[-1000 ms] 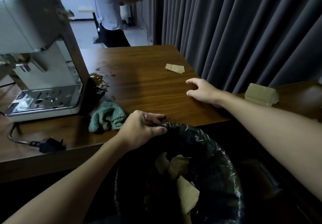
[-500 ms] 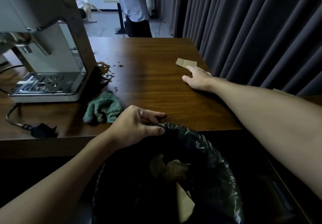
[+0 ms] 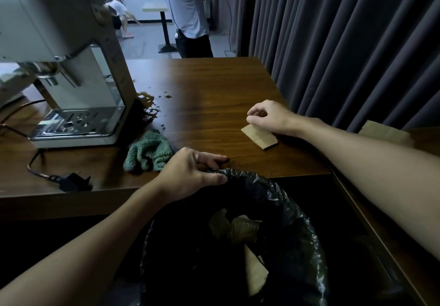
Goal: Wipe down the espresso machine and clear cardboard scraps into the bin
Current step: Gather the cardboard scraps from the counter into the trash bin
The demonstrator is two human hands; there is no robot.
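Our left hand [image 3: 190, 174] grips the rim of the bin [image 3: 258, 180] while our right hand [image 3: 269, 117], beyond it on the table [image 3: 214, 86], pinches a cardboard scrap [image 3: 260, 138]; we should lift it cleanly and drop it well inside.

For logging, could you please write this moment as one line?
left hand: holds bin liner | right hand: pinches cardboard scrap
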